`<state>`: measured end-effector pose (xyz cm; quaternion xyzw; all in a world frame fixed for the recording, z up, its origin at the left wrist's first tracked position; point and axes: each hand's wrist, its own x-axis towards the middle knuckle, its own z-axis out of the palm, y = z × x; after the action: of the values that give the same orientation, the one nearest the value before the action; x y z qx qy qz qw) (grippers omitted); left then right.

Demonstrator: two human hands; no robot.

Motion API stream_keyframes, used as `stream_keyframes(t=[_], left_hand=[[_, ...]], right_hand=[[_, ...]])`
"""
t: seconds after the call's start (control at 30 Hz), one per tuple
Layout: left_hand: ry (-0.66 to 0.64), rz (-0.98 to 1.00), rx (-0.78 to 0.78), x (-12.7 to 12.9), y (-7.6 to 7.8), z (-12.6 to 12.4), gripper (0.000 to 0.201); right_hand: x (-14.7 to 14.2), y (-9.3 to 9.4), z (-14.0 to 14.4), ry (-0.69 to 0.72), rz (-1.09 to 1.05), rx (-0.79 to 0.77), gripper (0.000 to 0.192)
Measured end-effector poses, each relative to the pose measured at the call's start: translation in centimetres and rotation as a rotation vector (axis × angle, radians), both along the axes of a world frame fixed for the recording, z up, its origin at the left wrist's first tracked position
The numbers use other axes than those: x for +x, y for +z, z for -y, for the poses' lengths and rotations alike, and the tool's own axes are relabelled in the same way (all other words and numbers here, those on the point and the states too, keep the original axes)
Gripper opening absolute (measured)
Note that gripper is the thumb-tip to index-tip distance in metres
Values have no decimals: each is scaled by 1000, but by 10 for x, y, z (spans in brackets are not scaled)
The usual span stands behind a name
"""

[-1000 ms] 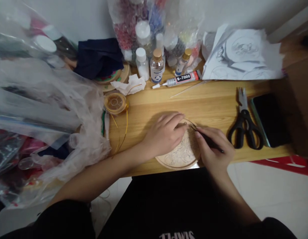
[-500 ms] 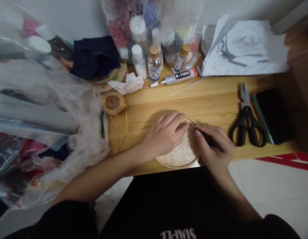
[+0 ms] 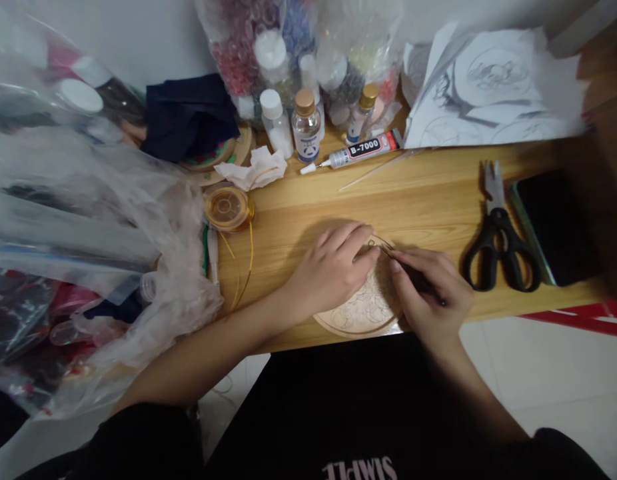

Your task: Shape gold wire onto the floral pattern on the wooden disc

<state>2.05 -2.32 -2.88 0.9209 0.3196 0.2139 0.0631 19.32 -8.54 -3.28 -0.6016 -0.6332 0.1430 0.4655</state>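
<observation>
Nothing much has shifted since the earlier frame: both hands stay on the round wooden disc [image 3: 361,310] at the bench's [image 3: 428,200] near edge. Left hand [image 3: 333,270] presses flat on it; right hand [image 3: 431,293] pinches a thin dark tool [image 3: 413,275]. Scissors [image 3: 498,233] lie to the disc's right.

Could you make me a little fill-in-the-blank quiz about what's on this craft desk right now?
1. The left hand rests on a round wooden ____ with a pattern drawn on it.
2. The right hand holds a thin dark ____ whose tip touches that piece.
3. The black-handled ____ lie beside the dark phone.
4. The glue tube carries the label ____.

Missing words: disc; tool; scissors; B-7000
</observation>
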Motion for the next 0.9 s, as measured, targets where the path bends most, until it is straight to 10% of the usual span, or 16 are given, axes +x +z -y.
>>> stream_keyframes(t=[0.9], left_hand=[[-28, 0, -8, -2, 2, -1, 26]], right_hand=[[-2, 2, 0, -42, -6, -37, 22]])
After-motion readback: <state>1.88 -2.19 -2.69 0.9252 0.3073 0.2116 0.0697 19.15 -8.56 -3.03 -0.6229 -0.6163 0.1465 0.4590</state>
